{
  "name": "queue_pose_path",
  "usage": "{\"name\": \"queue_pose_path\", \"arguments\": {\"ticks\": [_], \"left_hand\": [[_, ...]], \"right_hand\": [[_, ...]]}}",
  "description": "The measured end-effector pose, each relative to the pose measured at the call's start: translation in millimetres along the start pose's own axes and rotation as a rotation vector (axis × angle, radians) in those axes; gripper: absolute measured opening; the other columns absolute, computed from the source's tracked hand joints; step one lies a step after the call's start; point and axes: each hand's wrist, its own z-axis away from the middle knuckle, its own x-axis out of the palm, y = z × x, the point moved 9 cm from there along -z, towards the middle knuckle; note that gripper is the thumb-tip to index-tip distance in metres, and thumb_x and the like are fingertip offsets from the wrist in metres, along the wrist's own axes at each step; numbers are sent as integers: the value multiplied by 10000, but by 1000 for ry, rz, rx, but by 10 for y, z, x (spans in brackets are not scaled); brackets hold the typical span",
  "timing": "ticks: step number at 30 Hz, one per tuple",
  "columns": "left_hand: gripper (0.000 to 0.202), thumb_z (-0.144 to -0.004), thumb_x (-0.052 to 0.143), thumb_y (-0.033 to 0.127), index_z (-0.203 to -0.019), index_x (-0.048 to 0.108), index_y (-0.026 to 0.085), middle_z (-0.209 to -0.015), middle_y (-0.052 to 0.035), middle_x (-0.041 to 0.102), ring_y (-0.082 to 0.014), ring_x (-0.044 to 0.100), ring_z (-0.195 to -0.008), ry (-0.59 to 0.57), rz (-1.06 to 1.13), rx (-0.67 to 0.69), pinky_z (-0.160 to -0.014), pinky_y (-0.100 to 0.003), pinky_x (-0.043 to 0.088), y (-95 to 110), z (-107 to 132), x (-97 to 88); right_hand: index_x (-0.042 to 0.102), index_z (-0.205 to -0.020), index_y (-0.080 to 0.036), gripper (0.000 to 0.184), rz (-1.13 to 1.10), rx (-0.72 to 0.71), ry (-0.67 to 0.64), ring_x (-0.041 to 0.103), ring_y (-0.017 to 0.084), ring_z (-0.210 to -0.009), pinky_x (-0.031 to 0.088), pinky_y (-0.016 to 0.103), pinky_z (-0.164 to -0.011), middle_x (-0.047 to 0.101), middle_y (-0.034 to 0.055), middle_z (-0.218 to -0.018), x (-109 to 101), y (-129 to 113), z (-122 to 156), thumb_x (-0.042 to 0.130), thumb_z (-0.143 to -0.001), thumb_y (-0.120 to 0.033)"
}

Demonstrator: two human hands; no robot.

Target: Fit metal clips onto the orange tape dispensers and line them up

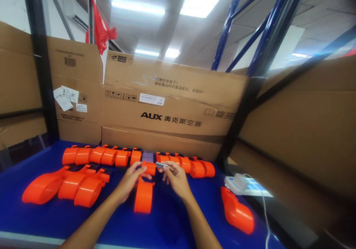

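My left hand (130,180) is closed on an orange plastic part (149,168), thumb on top and fingers beneath it. Just below lies an orange ring-shaped piece (144,198); whether it joins the held part I cannot tell. Between the thumb and fingers of my right hand (175,176) is a small grey flat piece (161,165), its tip close to the orange part's right side. Behind the hands stands a small grey-purple box (148,156). Orange ring-shaped parts with dark ends form a back row on both sides, such as this orange holder (121,158).
Several more orange holders (88,191) lie at left on the blue table surface (116,226). One orange holder (237,212) rests at right, near a white power strip (250,186) with a plug and cable. Cardboard panels (172,108) and dark frame posts (236,123) enclose the table.
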Motion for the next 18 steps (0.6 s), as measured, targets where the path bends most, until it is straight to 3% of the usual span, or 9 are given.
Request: {"name": "queue_pose_path", "arguments": {"ticks": [10,18], "left_hand": [[431,-771,721,496,-1073,624,204,-832,-87,776,-228,702,-624,-80,-25,-21,-648,-343,536,-22,7,54],[431,-786,715,482,-1097,622,198,-856,-92,779,-224,716,-657,-108,-77,-24,-637,-312,521,-4,31,90]], "right_hand": [[639,-1083,-191,442,16,18,16,483,93,-444,342,203,-379,731,63,-831,-30,4,13,688,-811,-535],[644,-1075,-193,425,1,23,-14,504,100,-444,318,201,-377,727,55,-811,42,6,33,687,-814,-525]]}}
